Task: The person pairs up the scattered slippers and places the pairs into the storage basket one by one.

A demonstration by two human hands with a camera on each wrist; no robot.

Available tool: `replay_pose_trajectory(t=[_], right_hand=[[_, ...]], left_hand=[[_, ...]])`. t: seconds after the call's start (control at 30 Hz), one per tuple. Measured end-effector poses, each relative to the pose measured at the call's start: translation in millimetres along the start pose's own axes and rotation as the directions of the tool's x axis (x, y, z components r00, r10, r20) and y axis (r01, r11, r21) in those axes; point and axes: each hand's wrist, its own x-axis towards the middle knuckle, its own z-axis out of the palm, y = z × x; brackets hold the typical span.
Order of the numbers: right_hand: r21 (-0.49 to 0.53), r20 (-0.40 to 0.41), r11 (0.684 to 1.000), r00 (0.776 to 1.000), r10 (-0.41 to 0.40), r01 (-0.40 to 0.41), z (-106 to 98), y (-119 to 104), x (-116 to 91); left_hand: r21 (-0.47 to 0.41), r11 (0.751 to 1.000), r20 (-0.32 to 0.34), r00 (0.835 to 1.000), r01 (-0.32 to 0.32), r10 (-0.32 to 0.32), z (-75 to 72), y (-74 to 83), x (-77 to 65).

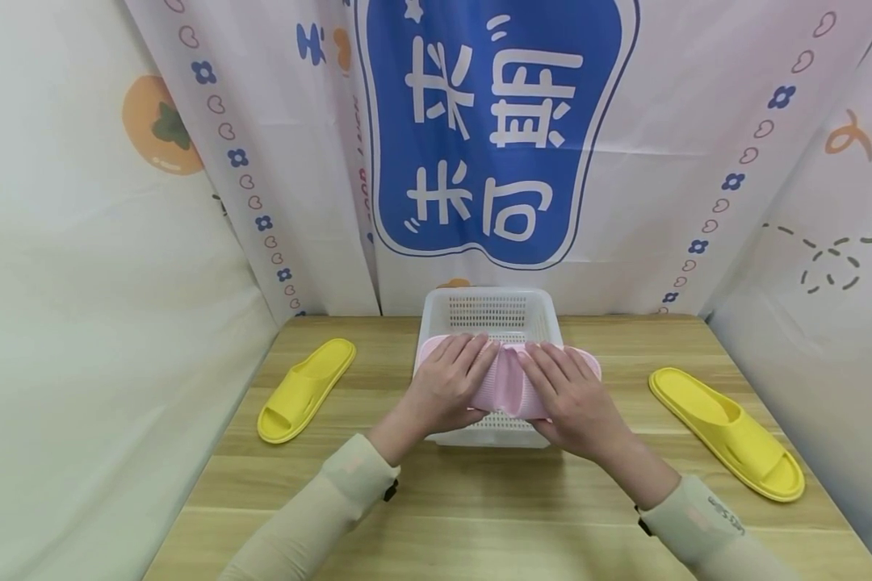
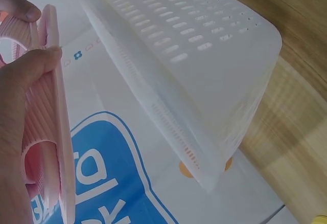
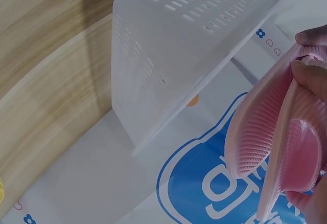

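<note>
A pair of ribbed pink slippers [image 1: 510,383] is held sideways above the white basket [image 1: 490,438]. My left hand [image 1: 446,383] grips their left part, fingers over the top. The right part is gripped by my right hand [image 1: 577,399], its thumb low on the near side. In the left wrist view the thumb presses against the edge of a pink sole [image 2: 64,132]. Two pink soles lie close together in the right wrist view, one slipper [image 3: 299,147] in front of the other [image 3: 255,137]. My hands hide much of both slippers in the head view.
On the wooden table [image 1: 480,516], one yellow slipper [image 1: 308,387] lies left of the basket and another yellow slipper [image 1: 727,432] lies on the right. Behind the table hangs a printed curtain [image 1: 320,161]; pale cloth sides [image 1: 102,323] stand left and right.
</note>
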Motion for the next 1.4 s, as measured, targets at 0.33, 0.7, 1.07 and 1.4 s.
replay_pose_trajectory(t=[0.33,0.7,1.07,1.4], right_hand=[[0.003,-0.021,1.0,1.0,-0.013,0.013,3,0,0],[0.023,0.003,1.0,1.0,-0.006,0.006,-1,2,-2],[0.049,0.007,0.999,1.0,-0.023,0.023,-2,4,-4],[0.108,0.098,0.992,0.992,-0.074,0.063,-12,7,-5]], left_hand=[[0.008,1.0,0.018,1.0,-0.009,0.009,-1.2,-0.7,-0.7],[-0.036,0.999,0.021,1.0,-0.022,0.023,-2.8,-2.9,-1.3],[-0.079,0.996,0.03,0.999,-0.041,0.043,-5.6,-6.9,-2.4],[-0.162,0.986,0.06,0.997,-0.036,0.046,-6.3,-12.8,-3.5]])
